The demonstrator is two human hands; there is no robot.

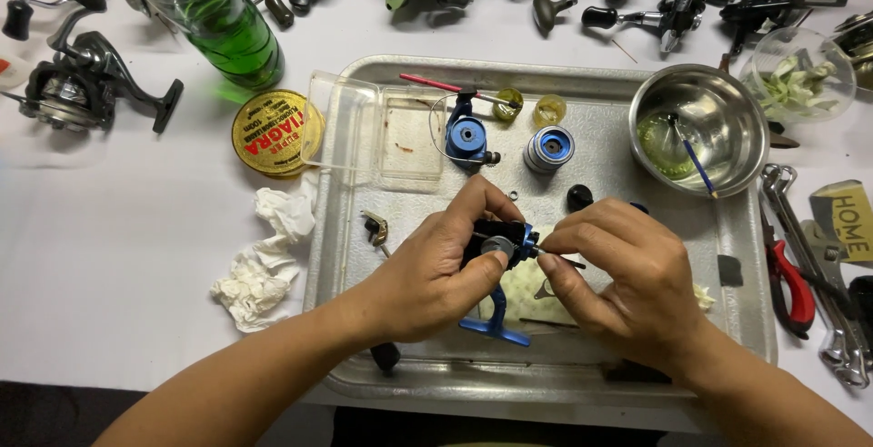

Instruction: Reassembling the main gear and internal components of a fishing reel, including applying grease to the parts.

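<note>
Head view shows the left hand [436, 270] clamped around a small blue and black fishing reel body [502, 245], held just above the metal tray [364, 338]. Right hand [627, 274] pinches a thin pin at its side; hold steady, push straight.

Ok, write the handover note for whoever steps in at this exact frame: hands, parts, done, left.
Left hand: grips the blue-and-black reel body above the metal tray.
Right hand: pinches a thin tool against the body's side.
Parts: blue rotor with bail and spool stand apart on the tray; steel bowl holds liquid and a brush.
Done: reel stripped down.
Left: probably finish at the body; parts remain unfitted.
</note>
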